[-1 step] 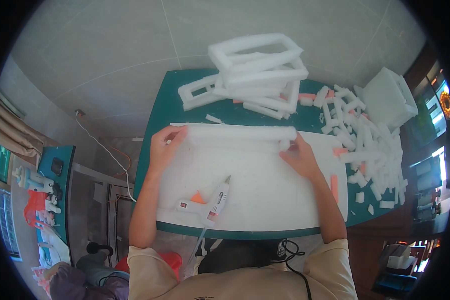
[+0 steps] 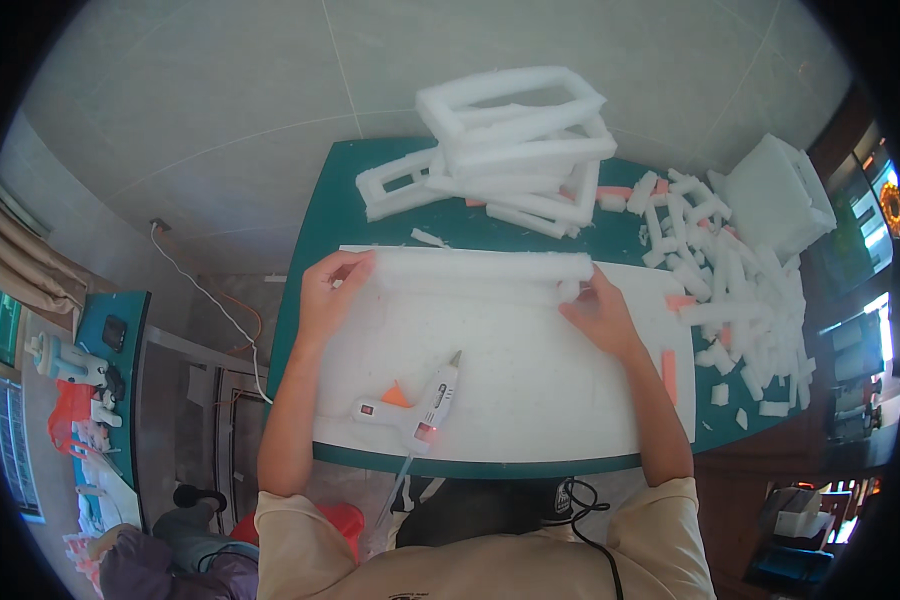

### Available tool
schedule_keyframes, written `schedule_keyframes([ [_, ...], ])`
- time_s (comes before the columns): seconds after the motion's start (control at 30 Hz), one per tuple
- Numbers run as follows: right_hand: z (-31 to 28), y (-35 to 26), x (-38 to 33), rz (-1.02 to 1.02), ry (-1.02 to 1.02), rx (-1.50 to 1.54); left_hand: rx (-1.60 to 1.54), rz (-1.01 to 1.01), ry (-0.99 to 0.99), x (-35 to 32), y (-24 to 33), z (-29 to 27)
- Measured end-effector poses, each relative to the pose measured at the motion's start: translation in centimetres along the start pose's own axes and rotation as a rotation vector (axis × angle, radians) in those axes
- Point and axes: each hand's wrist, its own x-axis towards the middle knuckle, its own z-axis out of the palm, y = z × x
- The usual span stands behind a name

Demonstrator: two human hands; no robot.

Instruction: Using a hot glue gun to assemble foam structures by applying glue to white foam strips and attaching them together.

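A long white foam strip (image 2: 485, 266) lies crosswise over the far part of a white board (image 2: 530, 400). My left hand (image 2: 332, 290) is closed on its left end, thumb and fingers pinching it. At the other end my right hand (image 2: 602, 315) grips the strip, its fingers curled around the corner. A small foam end shows beside the right fingers; whether it is joined to the strip I cannot tell. Nearer to me, between my forearms, a white hot glue gun (image 2: 436, 405) with an orange trigger lies on the board, a glue stick (image 2: 395, 490) poking out of its rear.
Foam frames (image 2: 530, 150) are stacked at the back of the green table (image 2: 345, 185). Loose foam pieces (image 2: 735, 275) with some pink ones heap up at the right, beside a large white foam block (image 2: 778, 195). At the lower left another person's sleeve (image 2: 135, 565) shows near a side table (image 2: 120, 390).
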Motion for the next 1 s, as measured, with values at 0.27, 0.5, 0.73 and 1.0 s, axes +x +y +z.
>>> schedule_keyframes([
  [0.27, -0.6, -3.3, -0.1, 0.022, -0.043, 0.087, -0.017, -0.041, -0.013, 0.0, 0.1, -0.1],
  [0.5, 0.3, -1.8, -0.4, -0.13, 0.128, 0.089, -0.015, -0.065, -0.002, 0.1, -0.3, 0.0],
  [0.73, 0.1, -2.5, -0.3, -0.233, 0.119, -0.002, 0.017, -0.084, -0.001, 0.0, 0.2, 0.1],
  [1.0, 0.1, -2.9, -0.2, -0.263, 0.14, -0.047, -0.006, -0.09, 0.004, 0.0, 0.1, 0.1],
])
